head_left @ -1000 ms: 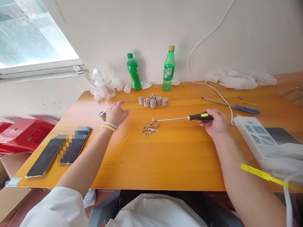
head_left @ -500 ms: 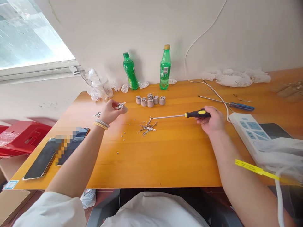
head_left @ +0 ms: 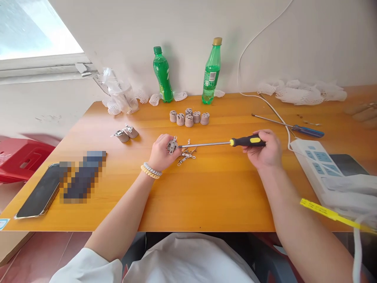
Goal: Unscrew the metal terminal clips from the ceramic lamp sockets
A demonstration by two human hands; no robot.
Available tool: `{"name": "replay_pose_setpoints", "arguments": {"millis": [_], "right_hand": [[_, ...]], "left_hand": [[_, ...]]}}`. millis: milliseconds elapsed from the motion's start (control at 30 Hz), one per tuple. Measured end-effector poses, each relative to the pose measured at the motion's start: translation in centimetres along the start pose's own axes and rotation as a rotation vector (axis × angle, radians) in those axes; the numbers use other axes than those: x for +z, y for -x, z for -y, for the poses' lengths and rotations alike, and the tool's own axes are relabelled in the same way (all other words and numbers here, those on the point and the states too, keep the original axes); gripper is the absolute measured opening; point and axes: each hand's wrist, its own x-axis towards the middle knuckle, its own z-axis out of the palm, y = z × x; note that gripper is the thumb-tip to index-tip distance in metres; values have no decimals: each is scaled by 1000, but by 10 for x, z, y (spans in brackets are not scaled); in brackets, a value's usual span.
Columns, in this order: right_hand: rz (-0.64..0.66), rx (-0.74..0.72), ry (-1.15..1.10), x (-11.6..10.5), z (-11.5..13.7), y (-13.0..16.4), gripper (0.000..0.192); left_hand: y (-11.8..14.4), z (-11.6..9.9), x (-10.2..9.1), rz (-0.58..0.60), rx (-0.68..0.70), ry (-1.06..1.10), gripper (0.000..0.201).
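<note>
My left hand (head_left: 163,151) is closed around a lamp holder with a flat metal bracket (head_left: 172,145) on its face, turned towards the right. The holder's body is mostly hidden by the fingers. In my right hand (head_left: 265,149) is a screwdriver (head_left: 247,141) with a black and yellow handle, its shaft lying level and pointing left. Its tip ends at the edge of the bracket; I cannot tell whether they touch. Just below the shaft lies a small pile of metal brackets (head_left: 186,157). Two lamp holders with brackets (head_left: 122,136) stand to the left of my left hand.
Several grey-beige lamp holders (head_left: 189,120) stand grouped behind the pile. Two green bottles (head_left: 163,76) are by the wall. A blue screwdriver (head_left: 308,131) and a white power strip (head_left: 318,161) lie on the right. A phone (head_left: 39,192) lies at the left.
My left hand has come right with the lamp holder, from the left part of the table to the screwdriver's tip. The screwdriver has stayed nearly in place. The view has shifted slightly.
</note>
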Motion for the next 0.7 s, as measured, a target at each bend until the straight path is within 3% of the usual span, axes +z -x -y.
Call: {"name": "replay_pose_setpoints", "arguments": {"millis": [133,533,700], "right_hand": [[-11,-2,16,1,-2,0,11],[-31,-5,59,4,-3,0,11],[79,-153,64,1,6,5,12]], "left_hand": [[3,0,5,16,7,-20,13],[5,2,6,60,50,-43,17],[3,1,6,189,11,-138,23]]}}
